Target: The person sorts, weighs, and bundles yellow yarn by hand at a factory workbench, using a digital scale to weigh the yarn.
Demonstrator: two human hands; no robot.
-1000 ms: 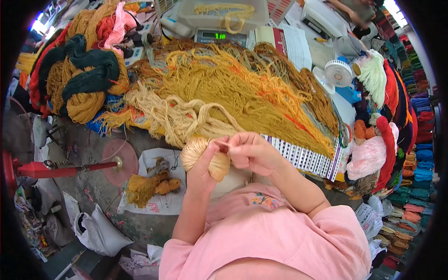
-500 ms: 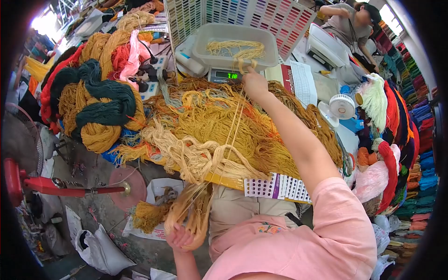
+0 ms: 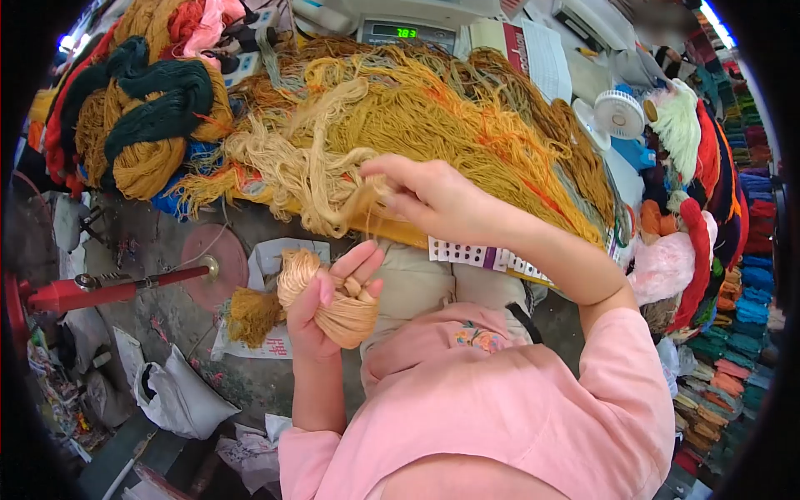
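My left hand (image 3: 327, 308) is palm up, its fingers curled through a peach-tan skein of yarn (image 3: 346, 323) that bulges on both sides of the hand. Above it, my right hand (image 3: 429, 200) pinches light tan strands between thumb and fingers, close to the table's front edge. Thin strands hang between the two hands. Just left of my right hand, a heap of cream yarn (image 3: 275, 158) lies over the edge. Behind it spreads a large pile of mustard-gold yarn (image 3: 425, 108).
A digital scale (image 3: 406, 33) with green digits stands at the back, a pale tray on top cut off by the frame. Dark green yarn (image 3: 167, 87) lies left, a small white fan (image 3: 619, 114) right. A red metal arm (image 3: 125, 283) crosses at lower left.
My right hand has come down from the tray to the table's front edge. My left hand has risen with the skein. The scale's digits changed, and the view has tilted downward.
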